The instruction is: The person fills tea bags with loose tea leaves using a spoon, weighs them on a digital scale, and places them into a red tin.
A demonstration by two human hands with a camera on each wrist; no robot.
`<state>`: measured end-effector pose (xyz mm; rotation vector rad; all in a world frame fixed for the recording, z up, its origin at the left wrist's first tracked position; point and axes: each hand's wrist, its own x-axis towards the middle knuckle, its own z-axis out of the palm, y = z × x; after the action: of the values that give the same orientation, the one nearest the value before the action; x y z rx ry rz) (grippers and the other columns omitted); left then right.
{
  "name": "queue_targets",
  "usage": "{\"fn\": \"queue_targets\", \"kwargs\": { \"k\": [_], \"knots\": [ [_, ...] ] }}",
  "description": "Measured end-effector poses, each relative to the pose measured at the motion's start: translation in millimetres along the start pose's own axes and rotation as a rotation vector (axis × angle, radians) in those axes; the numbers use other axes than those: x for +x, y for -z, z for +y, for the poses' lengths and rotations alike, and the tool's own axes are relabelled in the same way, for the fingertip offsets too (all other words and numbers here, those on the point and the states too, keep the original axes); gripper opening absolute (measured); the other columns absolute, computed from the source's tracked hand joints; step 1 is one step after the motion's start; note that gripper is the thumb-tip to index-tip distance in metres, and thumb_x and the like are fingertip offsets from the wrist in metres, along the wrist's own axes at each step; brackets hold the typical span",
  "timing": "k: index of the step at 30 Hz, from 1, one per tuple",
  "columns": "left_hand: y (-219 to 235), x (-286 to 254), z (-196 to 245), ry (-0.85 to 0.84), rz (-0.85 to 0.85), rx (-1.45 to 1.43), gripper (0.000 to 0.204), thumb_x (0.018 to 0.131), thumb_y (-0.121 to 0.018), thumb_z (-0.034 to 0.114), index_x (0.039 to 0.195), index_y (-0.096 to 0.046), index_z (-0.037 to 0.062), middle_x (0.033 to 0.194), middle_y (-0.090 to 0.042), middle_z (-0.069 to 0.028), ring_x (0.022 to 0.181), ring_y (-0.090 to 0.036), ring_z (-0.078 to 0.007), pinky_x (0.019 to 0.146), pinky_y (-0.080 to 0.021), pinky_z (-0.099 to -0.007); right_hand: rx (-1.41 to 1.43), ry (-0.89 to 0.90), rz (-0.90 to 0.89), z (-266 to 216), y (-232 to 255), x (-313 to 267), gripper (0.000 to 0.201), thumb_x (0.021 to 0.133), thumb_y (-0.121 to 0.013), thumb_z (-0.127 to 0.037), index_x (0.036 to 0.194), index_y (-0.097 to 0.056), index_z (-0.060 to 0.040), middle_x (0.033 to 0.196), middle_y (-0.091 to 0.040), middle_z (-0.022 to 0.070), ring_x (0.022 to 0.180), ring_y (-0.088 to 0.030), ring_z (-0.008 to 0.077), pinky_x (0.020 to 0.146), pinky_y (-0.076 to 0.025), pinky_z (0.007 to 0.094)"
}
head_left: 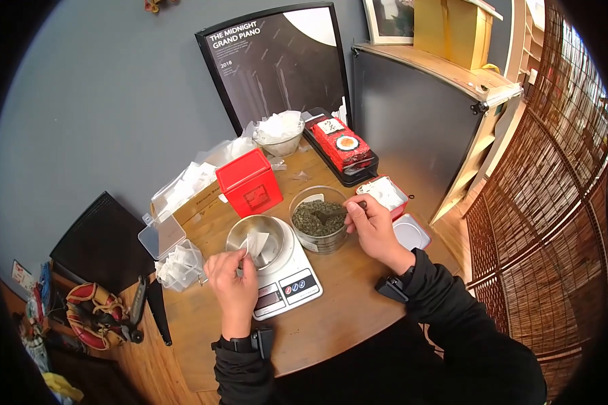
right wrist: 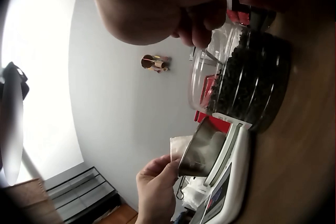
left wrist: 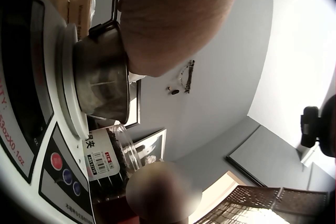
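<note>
My left hand (head_left: 232,287) pinches a small white empty-looking tea bag (head_left: 257,243) at the rim of a metal bowl (head_left: 271,252). The bowl stands on a white kitchen scale (head_left: 267,277). In the right wrist view the bag (right wrist: 180,145) overlaps the bowl's edge. My right hand (head_left: 375,235) grips the handle of a dark spoon (head_left: 331,214), its head down among dried tea leaves (head_left: 309,217) in a clear round jar (head_left: 323,244). The jar stands just right of the scale. From the right wrist, part of the spoon's handle (right wrist: 212,57) shows below the fingers.
A red tin (head_left: 250,182) stands behind the bowl. Clear tubs of white bags, one a box (head_left: 181,266), line the left and a glass bowl (head_left: 280,145) the back. Right of the jar lie an open red tin (head_left: 402,202) and its lid (head_left: 412,233). A black tray (head_left: 355,177) holds red packs.
</note>
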<state>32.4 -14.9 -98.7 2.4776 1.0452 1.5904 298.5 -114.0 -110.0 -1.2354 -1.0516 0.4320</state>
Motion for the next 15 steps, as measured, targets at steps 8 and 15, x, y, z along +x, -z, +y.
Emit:
{"fn": "queue_targets", "kwargs": {
  "k": [8, 15],
  "knots": [
    [0, 0, 1, -0.005, -0.009, -0.011, 0.011, 0.075, -0.073, -0.001, 0.085, -0.069, 0.0038, 0.076, -0.065, -0.0073, 0.077, -0.059, -0.0264, 0.078, -0.042, -0.0371, 0.223, -0.186, 0.055, 4, -5, 0, 0.020, 0.105, -0.053, -0.021, 0.107, -0.059, -0.0021, 0.077, -0.061, 0.0021, 0.062, -0.056, 0.0076, 0.056, -0.045, 0.0220],
    [0, -1, 0, -0.001, -0.002, -0.018, 0.012, 0.075, -0.074, 0.000, 0.085, -0.069, 0.0043, 0.077, -0.065, -0.0072, 0.076, -0.059, -0.0261, 0.078, -0.042, -0.0372, 0.329, -0.190, 0.164, 11, -2, 3, 0.020, 0.106, -0.051, -0.023, 0.105, -0.058, -0.0045, 0.075, -0.062, 0.0022, 0.058, -0.058, 0.0085, 0.052, -0.044, 0.0214]
  ]
}}
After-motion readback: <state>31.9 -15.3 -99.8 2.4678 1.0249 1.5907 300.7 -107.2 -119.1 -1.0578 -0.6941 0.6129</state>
